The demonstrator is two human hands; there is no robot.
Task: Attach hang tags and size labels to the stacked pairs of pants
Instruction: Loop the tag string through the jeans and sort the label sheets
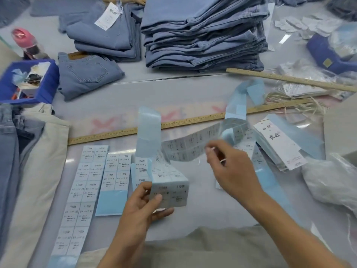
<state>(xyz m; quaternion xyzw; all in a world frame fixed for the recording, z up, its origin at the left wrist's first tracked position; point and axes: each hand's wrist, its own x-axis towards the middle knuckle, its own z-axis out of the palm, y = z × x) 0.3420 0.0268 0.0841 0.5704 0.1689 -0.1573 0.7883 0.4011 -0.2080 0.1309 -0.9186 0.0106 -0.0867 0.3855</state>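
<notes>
Big grey table (193, 89) under everything. Tall stack of folded blue pants (204, 35) at the far middle, smaller pile (108, 35) to its left with a white hang tag (107, 16) on top, plus one folded pair (87, 74) nearer. More pants (25, 151) draped over the left edge, denim and cream. Two wooden rulers: long one (173, 123) across the middle, another (289, 79) far right.

Blue plastic bin (46, 82) at left, full of mixed small bits, too blurry to name. Crumpled clear bag (332, 182) at right, contents unclear.

Size label sheets (85, 182) flat on the table near left, marked 1103#. Fanned pile of hang tags (278, 144) at right.

Left hand (143, 206) gripping a folded label strip (170, 190), thumb on front, fingers curled behind. Right hand (229, 171) pinching the loose run of that strip up in the air, fingertips closed on it.
</notes>
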